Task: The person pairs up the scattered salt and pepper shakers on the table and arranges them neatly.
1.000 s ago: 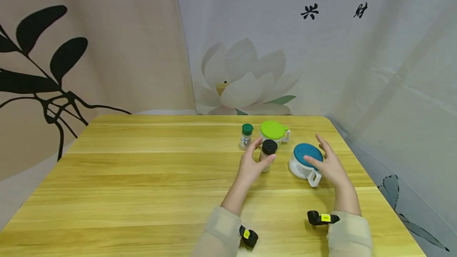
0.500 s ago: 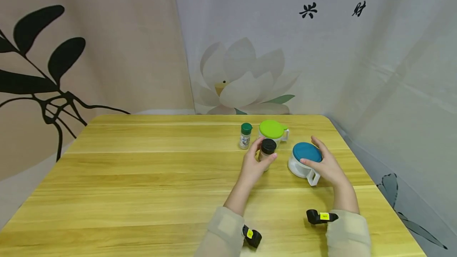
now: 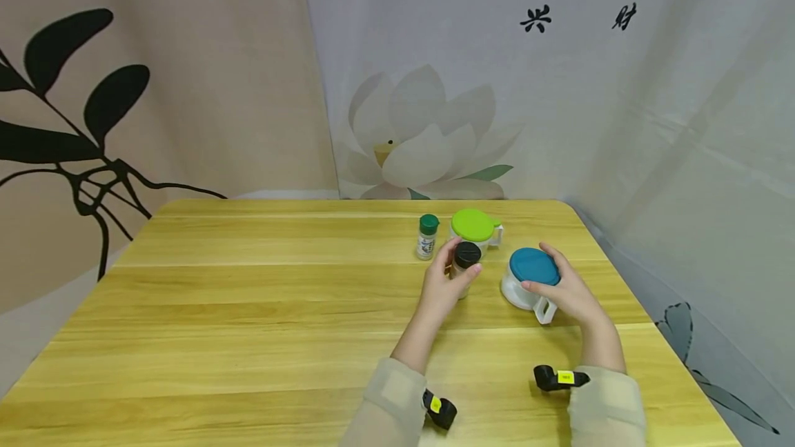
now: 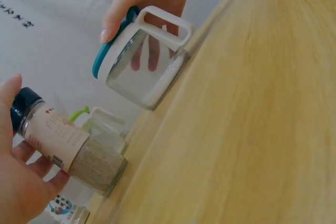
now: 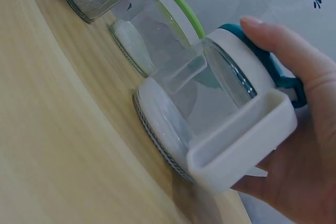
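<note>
My left hand [image 3: 439, 288] grips a spice bottle [image 3: 467, 255] with a black cap. In the left wrist view the bottle [image 4: 76, 148] has a pale printed label and grey-brown powder inside. The thumb lies by the cap and the fingers curl behind the label. My right hand [image 3: 574, 288] holds a seasoning jar [image 3: 533, 266] with a blue lid. In the right wrist view this glass jar [image 5: 181, 95] has a white handle and white grains at the bottom. The thumb is on the lid's edge, the other fingers partly hidden behind the jar.
Behind the spice bottle stands a green-lidded seasoning jar [image 3: 473, 225], also with a handle. To its left is a small shaker [image 3: 427, 236] with a dark green cap. The wooden table [image 3: 248, 323] ends at a printed curtain [image 3: 428, 54] at the back.
My left hand has moved slightly right and its thumb and fingers have drawn in round the spice bottle. The right hand's fingers have come down and closed about the blue-lidded jar.
</note>
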Demonstrator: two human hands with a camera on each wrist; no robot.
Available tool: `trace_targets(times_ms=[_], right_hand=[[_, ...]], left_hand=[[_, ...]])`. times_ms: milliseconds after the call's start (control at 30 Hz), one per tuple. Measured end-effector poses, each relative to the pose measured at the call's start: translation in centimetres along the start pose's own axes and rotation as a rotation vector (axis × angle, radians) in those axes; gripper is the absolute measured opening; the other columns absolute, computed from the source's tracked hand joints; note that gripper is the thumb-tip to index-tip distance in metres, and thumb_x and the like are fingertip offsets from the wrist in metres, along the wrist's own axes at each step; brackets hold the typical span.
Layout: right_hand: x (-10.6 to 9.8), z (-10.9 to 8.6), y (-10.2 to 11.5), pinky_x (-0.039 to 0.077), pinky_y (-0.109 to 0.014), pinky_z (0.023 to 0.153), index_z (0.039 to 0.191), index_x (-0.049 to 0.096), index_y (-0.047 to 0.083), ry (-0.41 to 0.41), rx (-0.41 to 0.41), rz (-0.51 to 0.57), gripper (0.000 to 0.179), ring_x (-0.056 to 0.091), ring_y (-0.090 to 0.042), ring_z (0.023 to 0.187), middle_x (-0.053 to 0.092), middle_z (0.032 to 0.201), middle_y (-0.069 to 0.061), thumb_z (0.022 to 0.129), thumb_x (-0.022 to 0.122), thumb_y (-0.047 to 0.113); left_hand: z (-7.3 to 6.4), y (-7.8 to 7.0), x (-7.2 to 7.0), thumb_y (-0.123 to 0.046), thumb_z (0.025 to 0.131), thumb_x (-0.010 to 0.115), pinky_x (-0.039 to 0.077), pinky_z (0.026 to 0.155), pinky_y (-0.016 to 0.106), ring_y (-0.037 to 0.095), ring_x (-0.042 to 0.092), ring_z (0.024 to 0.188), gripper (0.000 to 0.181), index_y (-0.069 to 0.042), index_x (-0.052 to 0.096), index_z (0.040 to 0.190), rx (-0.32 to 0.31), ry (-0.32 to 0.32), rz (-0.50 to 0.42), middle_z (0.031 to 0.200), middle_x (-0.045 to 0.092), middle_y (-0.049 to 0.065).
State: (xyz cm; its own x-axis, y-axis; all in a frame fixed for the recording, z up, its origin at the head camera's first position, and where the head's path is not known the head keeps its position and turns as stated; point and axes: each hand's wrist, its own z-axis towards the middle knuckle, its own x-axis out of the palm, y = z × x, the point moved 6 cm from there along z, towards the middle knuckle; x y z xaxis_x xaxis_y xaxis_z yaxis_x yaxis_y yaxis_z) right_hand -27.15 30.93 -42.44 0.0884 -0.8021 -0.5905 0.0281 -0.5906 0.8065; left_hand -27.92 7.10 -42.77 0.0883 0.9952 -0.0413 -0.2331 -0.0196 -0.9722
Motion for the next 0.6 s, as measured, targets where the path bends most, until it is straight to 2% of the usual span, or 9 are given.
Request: trace_targets(times_ms=[600], right_hand=[[0.0,0.16,-1.02,0.027,-0.068,0.098,0.155,0.01,0.018,0.019,0.015,0.091,0.096,0.023,-0.052,0.131,0.014,0.151,-0.031,0.084,0.074,0.024]], left_hand=[[0.33,0.21,0.08,-0.026,0.09,0.069,0.04,0.094,0.044,0.022,0.052,0.112,0.053,-0.013,0.051,0.138,0.013,-0.027,-0.032,0.126,0.058,0.006]])
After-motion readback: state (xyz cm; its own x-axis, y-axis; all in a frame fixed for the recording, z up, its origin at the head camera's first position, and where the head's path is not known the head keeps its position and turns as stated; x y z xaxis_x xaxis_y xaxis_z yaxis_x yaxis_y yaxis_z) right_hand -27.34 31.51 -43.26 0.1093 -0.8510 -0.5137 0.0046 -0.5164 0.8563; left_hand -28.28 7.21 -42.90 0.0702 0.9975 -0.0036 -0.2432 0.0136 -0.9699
